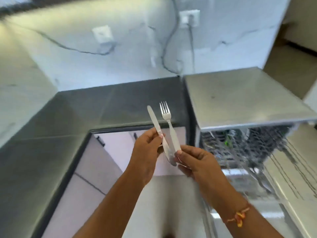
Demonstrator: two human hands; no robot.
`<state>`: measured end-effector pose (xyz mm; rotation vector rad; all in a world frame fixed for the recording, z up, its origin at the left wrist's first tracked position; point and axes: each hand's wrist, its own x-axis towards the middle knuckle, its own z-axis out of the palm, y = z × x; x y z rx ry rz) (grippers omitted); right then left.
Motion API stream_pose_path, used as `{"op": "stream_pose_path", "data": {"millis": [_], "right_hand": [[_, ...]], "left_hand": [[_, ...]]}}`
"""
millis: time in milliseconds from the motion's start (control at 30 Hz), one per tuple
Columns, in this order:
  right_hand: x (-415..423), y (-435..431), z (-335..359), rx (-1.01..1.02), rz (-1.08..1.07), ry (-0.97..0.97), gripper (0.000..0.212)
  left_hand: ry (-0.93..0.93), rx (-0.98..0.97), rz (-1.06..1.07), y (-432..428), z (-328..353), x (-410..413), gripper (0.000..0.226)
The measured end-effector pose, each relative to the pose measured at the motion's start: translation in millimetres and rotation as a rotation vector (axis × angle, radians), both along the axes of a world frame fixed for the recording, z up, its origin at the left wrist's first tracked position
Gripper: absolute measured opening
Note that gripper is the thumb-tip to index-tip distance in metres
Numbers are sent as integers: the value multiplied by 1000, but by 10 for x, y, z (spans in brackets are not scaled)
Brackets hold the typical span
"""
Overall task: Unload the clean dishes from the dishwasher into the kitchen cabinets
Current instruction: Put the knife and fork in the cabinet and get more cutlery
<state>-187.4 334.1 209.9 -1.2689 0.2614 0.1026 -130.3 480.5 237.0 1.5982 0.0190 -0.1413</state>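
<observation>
My left hand [147,150] pinches a silver table knife [154,121] near its middle, blade pointing up and away. My right hand [195,162] pinches the handle end of a silver fork [169,124], tines up. The two pieces cross just above my right thumb, in front of the dark countertop [85,121]. The open dishwasher [248,148] stands to the right, its wire racks blurred.
Dark L-shaped counter wraps the left and back, with pale lower cabinet fronts [113,152] below it. A marbled wall [120,48] carries sockets and hanging cables. The dishwasher's steel top [240,100] is at right, its lowered door [291,203] at lower right.
</observation>
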Motion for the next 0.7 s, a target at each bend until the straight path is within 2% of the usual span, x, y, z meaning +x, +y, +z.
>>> {"op": "stream_pose_path", "data": {"millis": [300, 433, 700], "right_hand": [[55, 1786, 963, -13, 426, -134, 18], [-17, 2691, 1363, 71, 576, -229, 23], [-233, 4252, 2321, 177, 734, -481, 20]], "left_hand": [[-247, -143, 512, 1882, 987, -756, 22], [-371, -186, 680, 2723, 1396, -1156, 23], [-606, 132, 891, 4075, 2381, -1715, 27]]}}
